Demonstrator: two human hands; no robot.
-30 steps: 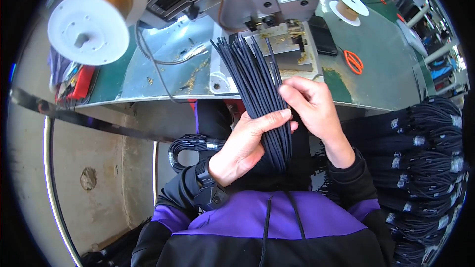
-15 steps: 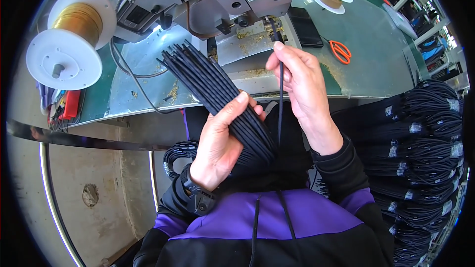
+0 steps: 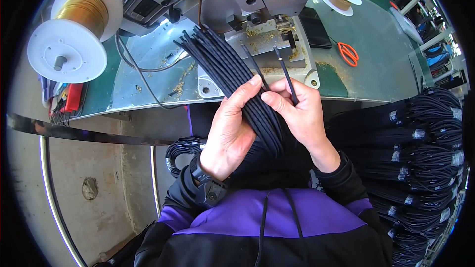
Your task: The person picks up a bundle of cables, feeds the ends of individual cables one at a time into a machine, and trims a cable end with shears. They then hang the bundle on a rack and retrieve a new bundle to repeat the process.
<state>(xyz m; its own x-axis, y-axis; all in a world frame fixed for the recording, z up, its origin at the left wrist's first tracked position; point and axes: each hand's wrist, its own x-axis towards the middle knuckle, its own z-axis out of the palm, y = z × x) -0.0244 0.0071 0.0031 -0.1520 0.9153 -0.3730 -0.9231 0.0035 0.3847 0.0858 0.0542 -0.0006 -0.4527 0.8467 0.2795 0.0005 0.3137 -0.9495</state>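
Note:
My left hand [image 3: 228,131] is closed around a thick bundle of black braided cords [image 3: 217,62], tilted with its cut ends up and to the left. Between the fingers of my right hand [image 3: 303,113] is a single black cord [image 3: 285,73], upright, with a small gold band near its tip. Another loose cord end [image 3: 254,64] stands up beside my left thumb, where the two hands nearly meet; which hand grips it is unclear. Just beyond the cord ends is a grey metal machine [image 3: 213,7], its metal work block [image 3: 264,42] strewn with gold scraps.
A large white spool of gold wire [image 3: 83,12] stands at the left, a smaller spool [image 3: 339,0] at the back right. Orange-handled scissors [image 3: 348,54] and a flat black phone-like object [image 3: 315,28] lie on the green table [image 3: 381,49]. Bundled black cords [image 3: 430,141] are stacked at my right.
My right hand has drawn the single cord back from the machine and in beside the bundle; its gold-banded tip now shows. A second cord end now stands out near my left thumb.

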